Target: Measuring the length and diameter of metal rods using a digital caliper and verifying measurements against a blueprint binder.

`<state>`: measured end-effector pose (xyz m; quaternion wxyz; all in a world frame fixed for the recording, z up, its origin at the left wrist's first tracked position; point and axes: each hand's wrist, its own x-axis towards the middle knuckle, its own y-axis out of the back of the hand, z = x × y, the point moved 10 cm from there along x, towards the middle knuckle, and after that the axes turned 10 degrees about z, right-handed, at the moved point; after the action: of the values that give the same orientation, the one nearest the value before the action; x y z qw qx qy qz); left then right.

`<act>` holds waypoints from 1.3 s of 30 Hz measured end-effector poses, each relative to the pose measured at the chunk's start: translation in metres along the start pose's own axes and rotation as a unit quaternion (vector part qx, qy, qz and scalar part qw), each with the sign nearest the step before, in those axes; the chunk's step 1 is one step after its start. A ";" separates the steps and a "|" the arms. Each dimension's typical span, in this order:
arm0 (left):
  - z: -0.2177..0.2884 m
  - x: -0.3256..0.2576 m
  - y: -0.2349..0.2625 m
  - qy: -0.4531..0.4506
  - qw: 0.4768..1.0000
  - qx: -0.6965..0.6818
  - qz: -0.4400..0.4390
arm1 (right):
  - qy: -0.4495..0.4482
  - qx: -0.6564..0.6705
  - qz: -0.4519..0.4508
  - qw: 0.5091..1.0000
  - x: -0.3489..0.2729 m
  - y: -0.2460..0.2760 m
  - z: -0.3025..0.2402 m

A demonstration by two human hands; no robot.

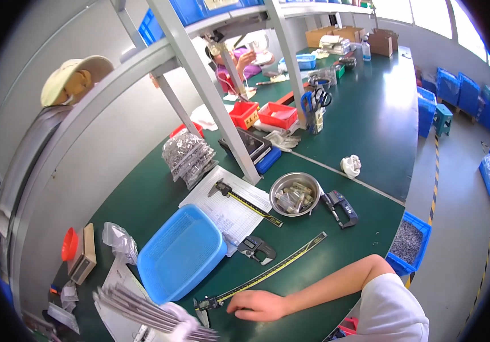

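My right hand (256, 305) lies palm down on the green table (364, 114), its fingertips at the beam of a long caliper (267, 272) that runs diagonally across the bench. That hand holds nothing. At the bottom edge my left hand (179, 322) is blurred and grips a fanned bundle of grey metal strips (131, 305). A blue plastic basket (179, 253) sits just above the bundle, left of the caliper.
A steel bowl (295, 194) of metal parts, a second caliper (247, 204) on a paper sheet (228, 214), two digital gauges (258, 249) (340, 206) and a bag of parts (187, 157) lie behind. A grey shelf post (210, 91) stands mid-bench. Other people (239, 62) (74, 80) work beyond.
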<state>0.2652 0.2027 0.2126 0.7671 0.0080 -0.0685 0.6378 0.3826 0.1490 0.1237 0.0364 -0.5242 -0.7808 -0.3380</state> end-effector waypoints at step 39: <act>0.047 -0.046 -0.004 -0.098 0.981 -0.060 0.153 | -0.116 0.152 0.191 0.963 -0.017 -0.020 -0.009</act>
<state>0.2560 0.1523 0.2545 0.6488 0.0142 -0.1821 0.7387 0.3712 0.1264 0.1137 0.0888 -0.6875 -0.7071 -0.1395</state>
